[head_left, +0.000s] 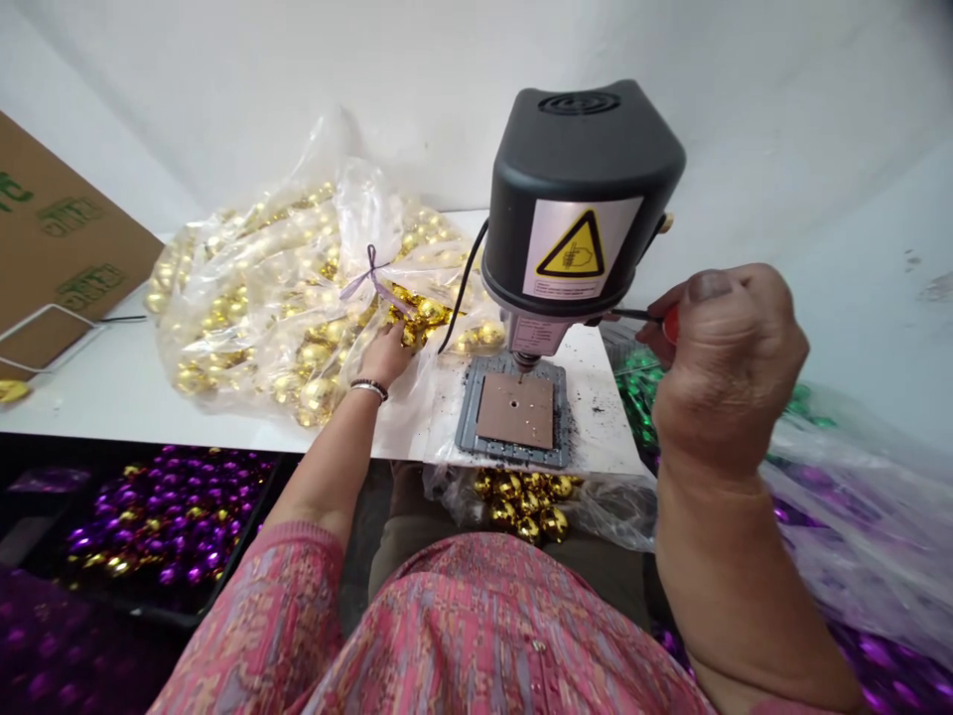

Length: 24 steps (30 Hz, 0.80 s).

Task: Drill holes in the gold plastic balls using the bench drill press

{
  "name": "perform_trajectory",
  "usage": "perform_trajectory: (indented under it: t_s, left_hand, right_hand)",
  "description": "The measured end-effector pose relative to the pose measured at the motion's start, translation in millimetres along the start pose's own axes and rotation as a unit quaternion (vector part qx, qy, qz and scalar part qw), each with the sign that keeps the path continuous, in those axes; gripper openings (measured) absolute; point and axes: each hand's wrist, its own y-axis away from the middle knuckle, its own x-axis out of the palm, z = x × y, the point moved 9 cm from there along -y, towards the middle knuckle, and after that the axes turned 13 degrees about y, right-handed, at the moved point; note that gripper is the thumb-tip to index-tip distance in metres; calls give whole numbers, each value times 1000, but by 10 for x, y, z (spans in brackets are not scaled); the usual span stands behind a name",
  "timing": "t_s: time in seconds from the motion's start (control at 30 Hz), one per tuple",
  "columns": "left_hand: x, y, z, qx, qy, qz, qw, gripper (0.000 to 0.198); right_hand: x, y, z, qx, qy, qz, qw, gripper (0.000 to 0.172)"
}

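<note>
A black benchtop drill (581,189) with a yellow warning label stands on the white table, its grey base plate (513,412) carrying a brown pad with a small hole. My right hand (726,367) grips a red-handled screwdriver (669,324), whose thin shaft points left towards the drill head. My left hand (387,356) lies open on shiny gold beads (417,316) spilling from a clear plastic bag (298,298) tied with a lilac ribbon. Below the table edge, more gold beads (525,501) lie in plastic (617,511) on my lap.
A black tray of purple and gold beads (168,516) sits low on the left. Bagged green beads (638,392) and purple beads (841,516) lie to the right. A cardboard box (60,238) leans at the far left of the white table (223,422), near a white wire.
</note>
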Motion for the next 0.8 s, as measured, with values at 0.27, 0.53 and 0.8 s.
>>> perform_trajectory:
  t_s: [0.27, 0.53, 0.8]
  left_hand:
    - [-126, 535, -88, -18, 395, -10, 919, 52]
    - [606, 1407, -481, -130, 686, 204, 686, 69]
    - [853, 1346, -818, -80, 531, 211, 817, 61]
  right_hand:
    - [-2, 45, -31, -7, 2, -19, 1000, 44]
    - [5, 62, 15, -20, -23, -15, 999, 40]
    - [-1, 65, 15, -11, -20, -7, 1000, 39]
